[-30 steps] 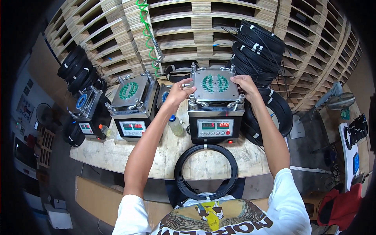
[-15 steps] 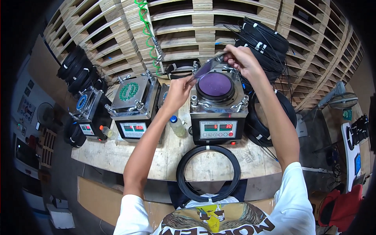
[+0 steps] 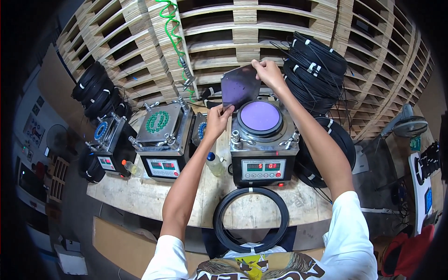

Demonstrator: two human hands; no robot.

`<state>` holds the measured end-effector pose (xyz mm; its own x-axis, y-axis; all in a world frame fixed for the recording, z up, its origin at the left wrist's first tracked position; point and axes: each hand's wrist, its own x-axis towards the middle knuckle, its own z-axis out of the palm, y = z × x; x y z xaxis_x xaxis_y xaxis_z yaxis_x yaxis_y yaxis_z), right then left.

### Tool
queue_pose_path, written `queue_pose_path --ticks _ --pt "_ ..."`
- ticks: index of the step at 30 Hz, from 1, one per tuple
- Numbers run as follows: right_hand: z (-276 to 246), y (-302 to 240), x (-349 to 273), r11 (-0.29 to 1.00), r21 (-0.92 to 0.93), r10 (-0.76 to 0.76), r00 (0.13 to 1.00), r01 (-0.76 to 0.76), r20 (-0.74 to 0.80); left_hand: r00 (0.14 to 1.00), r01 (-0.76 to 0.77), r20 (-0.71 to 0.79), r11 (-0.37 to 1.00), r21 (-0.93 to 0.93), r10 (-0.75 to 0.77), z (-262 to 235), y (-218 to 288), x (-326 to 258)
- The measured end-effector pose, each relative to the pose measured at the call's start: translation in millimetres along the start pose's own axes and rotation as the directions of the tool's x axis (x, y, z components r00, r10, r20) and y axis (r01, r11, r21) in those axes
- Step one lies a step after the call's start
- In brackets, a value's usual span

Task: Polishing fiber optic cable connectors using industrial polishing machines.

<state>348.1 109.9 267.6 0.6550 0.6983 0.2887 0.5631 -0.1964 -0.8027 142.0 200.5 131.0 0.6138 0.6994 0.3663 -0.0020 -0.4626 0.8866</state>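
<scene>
Between my two hands is a thin, shiny metal plate (image 3: 240, 87), tilted up on edge, with a purple reflection on its face. My left hand (image 3: 218, 120) pinches its lower left corner, and my right hand (image 3: 269, 74) grips its upper right corner. The plate is apart from the polishing machine (image 3: 263, 153), behind and to the left of its round purple pad (image 3: 260, 116). The pad lies bare inside a black ring, with metal clamps (image 3: 235, 136) at the machine's corners. Its front panel has lit red digits.
Two similar machines (image 3: 162, 140) (image 3: 107, 138) stand left, topped by plates with green and blue connector rings. Bottles (image 3: 214, 164) (image 3: 132, 168) stand among them. A black cable coil (image 3: 251, 219) overhangs the bench's near edge. Cable stacks (image 3: 315, 70) (image 3: 93, 88) and wooden pallets (image 3: 242, 42) are behind.
My hands have turned the metal plate from nearly edge-on to show its broad face. The plate is now more to the left of the pad, which looks lighter.
</scene>
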Motion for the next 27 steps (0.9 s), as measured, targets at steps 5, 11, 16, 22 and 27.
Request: queue_pose_path --ticks 5,11,16,22,27 --pt "8.2 29.2 2.7 0.918 0.242 -0.323 0.946 0.314 -0.003 0.996 0.086 0.018 0.993 -0.087 -0.084 0.8 -7.7 6.5" --pt "2.5 51.4 -5.2 0.899 0.340 -0.334 0.935 0.277 0.122 0.957 0.205 0.230 0.972 -0.112 -0.175 -9.5 20.9 13.3" --pt "-4.1 47.3 -13.0 0.913 0.355 -0.273 0.947 0.200 0.170 0.927 0.129 0.345 0.989 0.071 -0.146 -19.0 29.5 23.8" --pt "-3.4 47.6 -15.9 0.896 0.388 -0.286 0.949 0.215 0.135 0.940 0.125 0.315 0.991 0.046 -0.133 -20.3 32.9 23.0" --pt "-2.4 50.5 -18.4 0.905 0.365 -0.289 0.946 0.219 0.148 0.931 0.150 0.316 0.981 0.123 -0.182 -17.7 47.5 18.3"
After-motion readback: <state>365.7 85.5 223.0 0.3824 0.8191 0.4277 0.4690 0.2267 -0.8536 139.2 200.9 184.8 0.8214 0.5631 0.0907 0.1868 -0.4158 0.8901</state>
